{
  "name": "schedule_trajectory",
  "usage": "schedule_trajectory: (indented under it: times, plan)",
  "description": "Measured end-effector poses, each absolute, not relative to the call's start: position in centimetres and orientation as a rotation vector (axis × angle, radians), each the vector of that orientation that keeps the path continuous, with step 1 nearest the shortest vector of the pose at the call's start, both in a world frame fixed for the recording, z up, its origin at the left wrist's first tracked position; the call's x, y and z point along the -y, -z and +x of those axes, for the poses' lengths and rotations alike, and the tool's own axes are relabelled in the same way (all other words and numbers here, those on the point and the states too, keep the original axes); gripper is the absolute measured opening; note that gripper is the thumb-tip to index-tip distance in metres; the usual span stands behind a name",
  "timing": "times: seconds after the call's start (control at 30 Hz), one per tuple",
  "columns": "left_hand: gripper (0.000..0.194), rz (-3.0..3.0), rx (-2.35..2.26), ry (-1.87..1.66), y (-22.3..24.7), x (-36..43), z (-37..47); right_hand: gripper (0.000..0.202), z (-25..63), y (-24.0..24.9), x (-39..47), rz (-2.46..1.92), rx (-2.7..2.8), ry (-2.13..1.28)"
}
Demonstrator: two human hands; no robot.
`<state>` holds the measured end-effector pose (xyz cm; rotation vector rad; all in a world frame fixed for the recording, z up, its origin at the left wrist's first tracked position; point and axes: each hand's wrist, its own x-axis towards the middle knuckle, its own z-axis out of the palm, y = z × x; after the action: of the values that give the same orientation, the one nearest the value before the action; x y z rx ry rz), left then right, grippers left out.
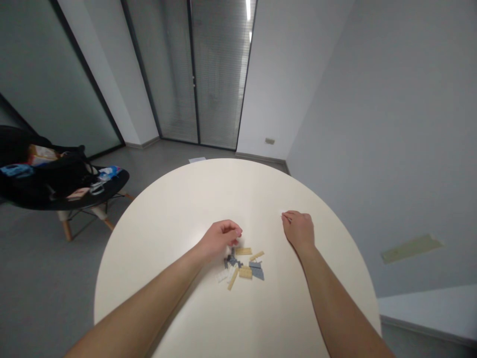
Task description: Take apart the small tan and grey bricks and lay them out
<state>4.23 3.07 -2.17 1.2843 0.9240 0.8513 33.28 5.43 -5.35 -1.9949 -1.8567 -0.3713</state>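
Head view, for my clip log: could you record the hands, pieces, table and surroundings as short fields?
Table: round, pale
Small pieces: tan, grey and white, loosely clustered on the table
Left hand: at the pieces' far edge, fingers curled; grip unclear
Right hand: apart, right of the pieces; grip unclear
Chair: black, left of the table

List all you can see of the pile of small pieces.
The pile is a loose scatter of small, plastic-looking pieces: tan strips and tan plates, flat blue-grey pieces, darker grey bits and white bits. It lies on the round, off-white table, nearer the left hand than the right hand. The left hand is at its far-left edge; contact is unclear.
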Motion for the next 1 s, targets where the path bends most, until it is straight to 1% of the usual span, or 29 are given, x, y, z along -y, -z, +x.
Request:
schedule_trajectory:
  times: [0.2,0.47,0.8,0.9,1.0]
  plan:
    - [0.018,1.814,-1.059,-0.687,2.2,-2.1,4.1,0.028,33.3,5.4,-5.4,-1.981,1.877,0.385]
    - [0.015,2.280,-0.959,-0.429,0.0,-1.3,3.7,0.028,32.9,4.9,-5.2,-1.888,1.704,0.440]
    - [0.018,2.334,-0.992,-0.465,0.9,-1.2,4.2,0.023,31.2,4.0,-5.0,-1.594,1.790,0.375]
    - [0.021,2.270,-1.029,-0.541,1.3,-1.3,4.2,0.021,29.7,3.1,-4.1,-1.514,1.822,0.267]
    - [0.021,2.062,-1.061,-0.678,1.9,-1.8,4.1,0.018,27.8,2.0,-2.7,-1.406,1.880,0.109]
